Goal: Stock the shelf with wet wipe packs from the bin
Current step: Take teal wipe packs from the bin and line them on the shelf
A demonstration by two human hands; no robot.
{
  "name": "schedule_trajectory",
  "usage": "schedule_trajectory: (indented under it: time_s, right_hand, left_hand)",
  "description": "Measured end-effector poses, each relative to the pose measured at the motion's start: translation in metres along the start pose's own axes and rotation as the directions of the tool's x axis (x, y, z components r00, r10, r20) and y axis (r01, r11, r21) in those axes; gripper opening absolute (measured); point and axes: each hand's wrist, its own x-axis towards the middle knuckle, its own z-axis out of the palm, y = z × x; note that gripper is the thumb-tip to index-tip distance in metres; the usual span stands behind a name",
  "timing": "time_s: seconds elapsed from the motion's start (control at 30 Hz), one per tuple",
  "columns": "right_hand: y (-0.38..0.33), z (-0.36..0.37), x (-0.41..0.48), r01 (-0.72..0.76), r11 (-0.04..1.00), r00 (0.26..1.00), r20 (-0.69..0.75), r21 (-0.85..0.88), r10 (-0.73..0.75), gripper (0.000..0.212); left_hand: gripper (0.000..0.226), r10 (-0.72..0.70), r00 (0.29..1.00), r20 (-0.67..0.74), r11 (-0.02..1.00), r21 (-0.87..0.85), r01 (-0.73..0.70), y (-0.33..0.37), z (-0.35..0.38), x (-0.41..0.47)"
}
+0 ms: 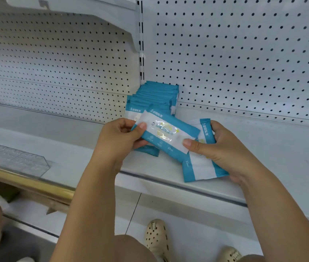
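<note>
Pinching the top pack (168, 133) by its end is the left hand (119, 137), while the right hand (219, 148) curls round a second pack (201, 167), both over the shelf (272, 148). Stand it upright, flush against the back row (157, 95).

Row of packs (157, 95) stood on the shelf (263, 148) against the pegboard (244, 53), one pack (166, 134) held before it, another pack (201, 167) set right of that

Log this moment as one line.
left hand: pinches top pack | right hand: grips lower pack, thumb on top pack | row of packs: upright at shelf back
</note>
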Motion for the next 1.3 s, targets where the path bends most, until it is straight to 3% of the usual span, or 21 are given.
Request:
schedule_trajectory:
  time_s: [0.13, 0.23, 0.37, 0.53, 0.87, 1.1, 1.3]
  right_hand:
    - [0.003, 0.012, 0.005, 0.002, 1.0, 0.999, -0.037, 0.024, -0.001, 0.057]
    - [0.005, 0.023, 0.007, 0.027, 1.0, 0.998, -0.056, 0.011, -0.026, 0.051]
    - [0.007, 0.035, 0.01, 0.046, 0.999, 0.996, -0.076, 0.006, -0.046, 0.049]
    - [0.012, 0.037, 0.014, -0.002, 1.0, 0.988, -0.154, -0.004, 0.001, 0.048]
    - [0.016, 0.029, 0.025, -0.031, 0.997, 0.944, -0.326, 0.065, 0.05, 0.041]
    - [0.015, 0.027, 0.029, -0.009, 0.997, 0.937, -0.347, 0.075, 0.035, 0.054]
    - [0.012, 0.024, 0.028, 0.025, 0.994, 0.945, -0.326, 0.106, 0.011, 0.056]
  left_hand:
    - [0.014, -0.073, 0.997, 0.024, 0.997, 0.032, 0.072, 0.001, -0.017, -0.003]
    - [0.02, -0.062, 0.996, 0.059, 0.981, 0.19, 0.05, 0.003, -0.023, -0.007]
    - [0.018, 0.099, 0.991, -0.088, 0.907, 0.418, -0.054, 0.001, -0.029, -0.005]
    - [0.025, 0.094, 0.98, -0.176, 0.873, 0.487, 0.003, -0.005, -0.036, 0.003]
    - [0.012, 0.173, 0.977, -0.126, 0.856, 0.51, -0.086, -0.014, -0.039, 0.015]
    - [0.013, 0.284, 0.939, -0.196, 0.897, 0.4, -0.188, -0.011, -0.027, 0.024]
    - [0.013, 0.354, 0.907, -0.23, 0.858, 0.466, -0.216, -0.021, -0.015, 0.044]
